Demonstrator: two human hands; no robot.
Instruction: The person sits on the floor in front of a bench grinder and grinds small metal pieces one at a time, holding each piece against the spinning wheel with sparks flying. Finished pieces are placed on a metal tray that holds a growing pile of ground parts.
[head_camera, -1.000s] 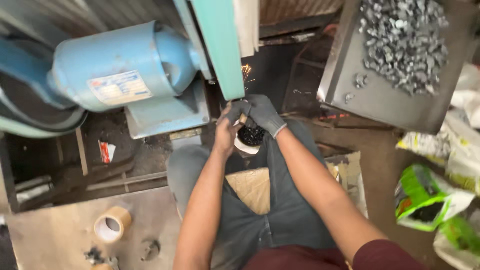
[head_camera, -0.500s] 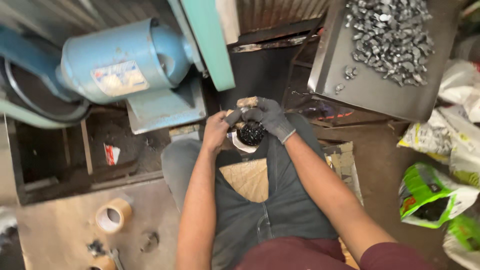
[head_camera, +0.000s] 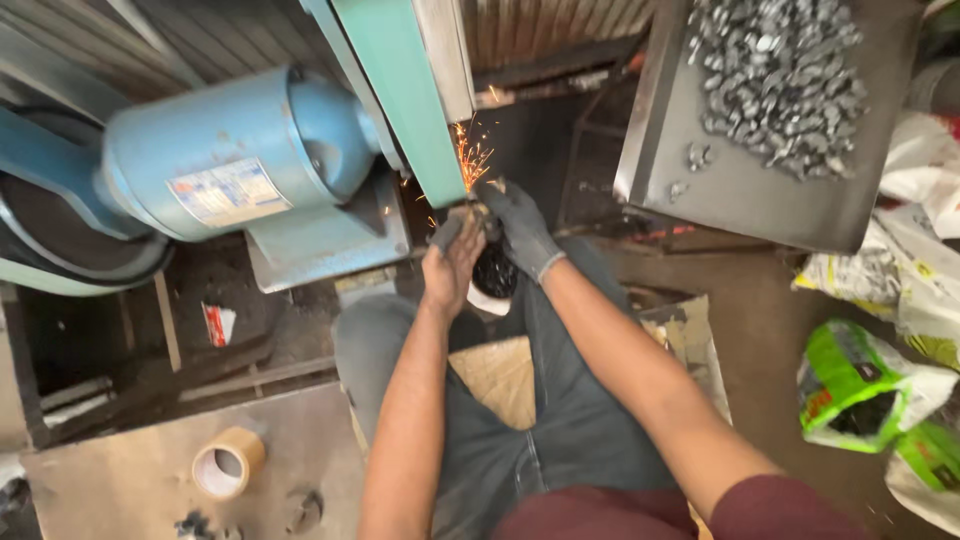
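I am pinching a small metal piece (head_camera: 478, 205) with both hands, my left hand (head_camera: 450, 262) bare and my gloved right hand (head_camera: 520, 232) closed on it, pressing it against the green grinder (head_camera: 400, 90) as sparks (head_camera: 470, 160) fly. It is looking hard, hot and slippery, so I am gripping its rear end. A tray of metal bits (head_camera: 770, 70) is sitting near on the right.

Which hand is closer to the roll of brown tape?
Left. The bare left hand is up at the sparks, on the same side as the roll of brown tape lying lower left. The grey-gloved right hand is beside it, farther from the tape.
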